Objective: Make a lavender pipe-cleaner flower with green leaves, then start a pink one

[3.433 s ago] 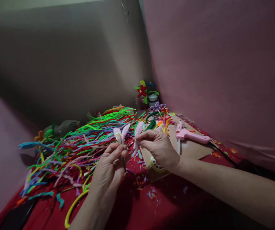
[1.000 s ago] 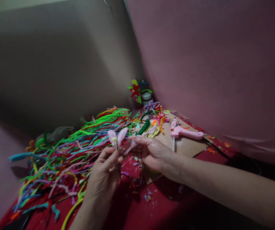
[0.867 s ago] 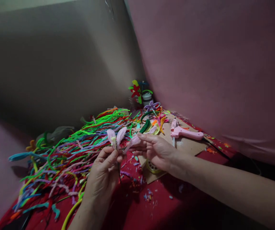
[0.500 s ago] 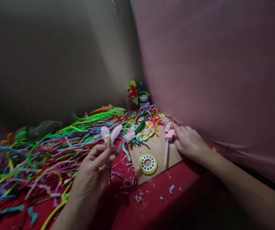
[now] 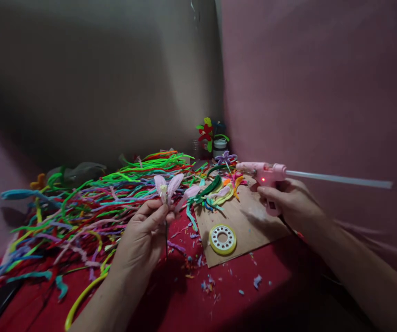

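My left hand (image 5: 142, 235) pinches the thin dark stem of a pale pink pipe-cleaner flower (image 5: 168, 186), holding it upright above the red cloth. Three petals stand out from its top. My right hand (image 5: 290, 200) is closed round the grip of a pink glue gun (image 5: 266, 174), lifted off the cardboard with its nozzle pointing left toward the flower. A small red light glows on the gun, and a clear glue stick (image 5: 340, 179) juts out of its back to the right.
A big heap of coloured pipe cleaners (image 5: 81, 207) covers the left of the red cloth (image 5: 236, 299). A cardboard sheet (image 5: 250, 221) carries a yellow tape roll (image 5: 223, 239) and bent petals (image 5: 215, 191). Finished flowers in a small jar (image 5: 212, 136) stand in the corner between the walls.
My right hand let go of the pink petal at the flower, reached right to the glue gun on the cardboard and lifted it. The left hand kept the flower steady.
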A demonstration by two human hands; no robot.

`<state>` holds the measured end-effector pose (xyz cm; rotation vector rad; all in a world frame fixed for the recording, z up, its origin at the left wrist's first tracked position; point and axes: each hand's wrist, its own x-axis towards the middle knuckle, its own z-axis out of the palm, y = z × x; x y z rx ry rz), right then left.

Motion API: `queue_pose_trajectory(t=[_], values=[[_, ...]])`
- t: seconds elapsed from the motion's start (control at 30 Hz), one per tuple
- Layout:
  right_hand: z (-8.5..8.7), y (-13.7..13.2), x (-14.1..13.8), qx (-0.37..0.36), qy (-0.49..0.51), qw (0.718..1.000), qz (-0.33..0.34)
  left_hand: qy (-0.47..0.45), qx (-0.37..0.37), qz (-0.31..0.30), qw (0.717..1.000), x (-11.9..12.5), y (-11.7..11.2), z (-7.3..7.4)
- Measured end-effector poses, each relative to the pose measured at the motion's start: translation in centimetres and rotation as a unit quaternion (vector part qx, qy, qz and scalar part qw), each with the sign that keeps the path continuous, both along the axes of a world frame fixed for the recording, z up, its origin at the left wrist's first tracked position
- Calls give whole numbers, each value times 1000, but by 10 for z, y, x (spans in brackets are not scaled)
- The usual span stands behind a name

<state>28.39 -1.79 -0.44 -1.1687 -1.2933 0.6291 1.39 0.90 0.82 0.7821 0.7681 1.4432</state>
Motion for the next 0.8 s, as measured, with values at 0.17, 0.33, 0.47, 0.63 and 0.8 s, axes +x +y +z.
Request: queue_pose_trajectory(t=[0.17,0.33,0.47,0.63,0.8], values=[[25,20,-50,-64,268,943,185,-35,23,32,999,-11,5,2],[25,27,-87,-8,183,958,220,-72,40,60,995,-22,12,6],[15,23,-93,30,60,979,193,-90,32,76,993,-25,14,9],[-1,19,-90,-12,31,976,217,-76,33,72,994,-23,14,7],[-7,18,-86,-57,7,968,244,-55,33,61,996,-21,15,1]])
